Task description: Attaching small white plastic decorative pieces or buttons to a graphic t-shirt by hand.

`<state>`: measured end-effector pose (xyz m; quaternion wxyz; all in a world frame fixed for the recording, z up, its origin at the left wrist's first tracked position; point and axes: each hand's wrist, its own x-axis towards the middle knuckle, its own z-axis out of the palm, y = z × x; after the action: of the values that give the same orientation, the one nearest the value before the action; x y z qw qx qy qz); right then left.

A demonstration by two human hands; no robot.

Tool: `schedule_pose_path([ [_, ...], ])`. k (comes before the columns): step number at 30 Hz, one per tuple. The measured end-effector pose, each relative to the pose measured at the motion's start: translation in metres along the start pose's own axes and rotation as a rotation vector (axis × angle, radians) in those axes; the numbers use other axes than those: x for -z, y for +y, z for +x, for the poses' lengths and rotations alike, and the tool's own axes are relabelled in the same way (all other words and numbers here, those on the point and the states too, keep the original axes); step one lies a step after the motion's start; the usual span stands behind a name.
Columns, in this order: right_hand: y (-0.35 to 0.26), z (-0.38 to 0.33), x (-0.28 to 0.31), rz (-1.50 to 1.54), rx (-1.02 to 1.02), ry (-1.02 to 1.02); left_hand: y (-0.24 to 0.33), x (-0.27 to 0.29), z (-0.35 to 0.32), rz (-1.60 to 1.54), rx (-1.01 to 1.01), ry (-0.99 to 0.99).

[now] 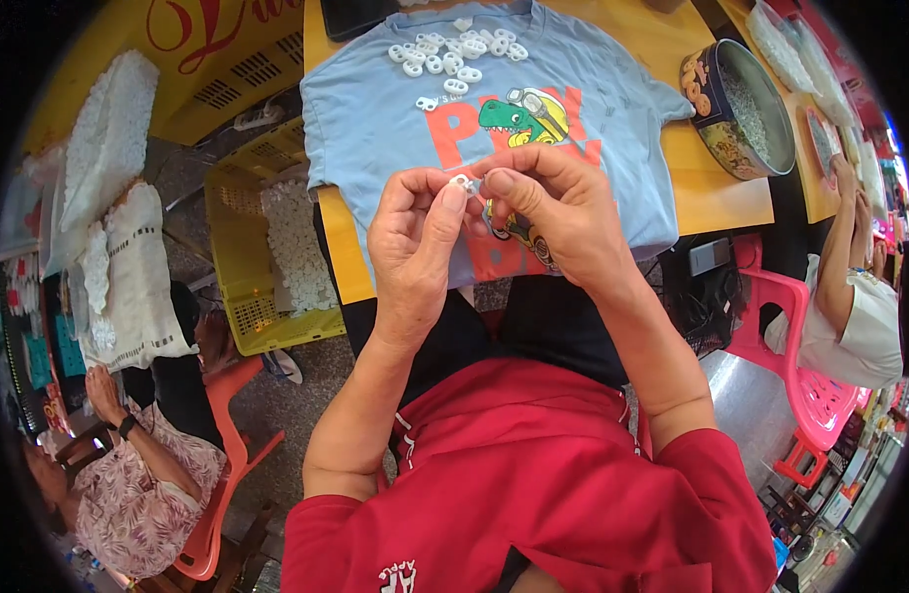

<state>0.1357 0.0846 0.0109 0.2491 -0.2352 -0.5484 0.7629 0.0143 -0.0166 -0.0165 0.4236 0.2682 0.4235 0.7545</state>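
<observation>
My left hand (415,232) pinches a small white plastic piece (461,182) with holes between thumb and forefinger. Facing it, my right hand (558,212) has its thumb and forefinger pressed together at the piece's right side. Something tiny and pale shows at those fingertips, too small to name. Both hands are above a light blue T-shirt (365,124) with a dinosaur print, spread over the yellow table. Beyond my hands, several loose white two-holed pieces (454,61) lie on the shirt; one piece (427,104) sits a little apart from the pile.
At the table's right stands a round tin (706,94) holding many small shiny bits. A yellow plastic crate (266,331) with a bag of white pieces (298,247) is at the left. Co-workers sit on both sides, near a red chair (222,474) and a pink chair (790,316).
</observation>
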Motion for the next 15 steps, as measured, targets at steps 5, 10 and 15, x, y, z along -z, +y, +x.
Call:
schedule_pose_path([
  [5,-0.001,0.002,-0.002,0.247,-0.064,0.037,0.001,0.0,0.0,0.006,-0.005,0.011],
  [10,-0.008,0.008,0.009,0.333,-0.06,0.09,0.001,-0.001,0.0,0.017,-0.005,0.005],
  [15,-0.013,0.01,0.014,0.357,-0.04,0.11,0.001,-0.001,-0.001,0.051,-0.004,0.024],
])
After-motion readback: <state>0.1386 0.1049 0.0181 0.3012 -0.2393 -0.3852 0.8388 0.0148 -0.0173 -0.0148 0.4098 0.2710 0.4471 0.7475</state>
